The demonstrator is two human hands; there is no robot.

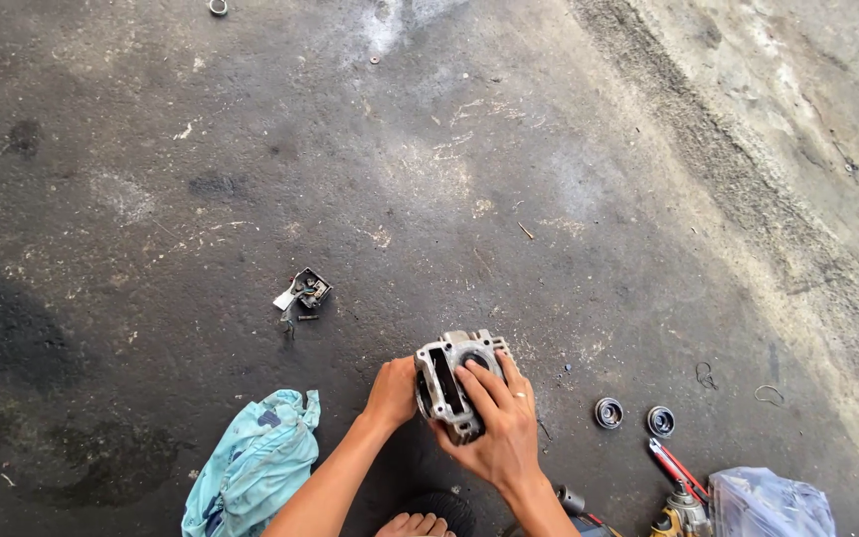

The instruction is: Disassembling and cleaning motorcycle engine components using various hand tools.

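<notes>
A grey metal engine cylinder block (pixel 446 381) with a round bore and a rectangular opening is held just above the dark concrete floor, low in the middle of the head view. My left hand (pixel 393 392) grips its left side. My right hand (pixel 501 423) lies over its front and right side, fingers spread across the face, a ring on one finger. Both forearms come up from the bottom edge.
A light blue rag (pixel 256 465) lies at the lower left. A small broken dark part (pixel 304 291) sits further up the floor. Two round metal pieces (pixel 608 413) (pixel 660 421), red-handled pliers (pixel 676 465) and a clear plastic bag (pixel 770 503) are at the lower right. A foot (pixel 413 524) shows at the bottom.
</notes>
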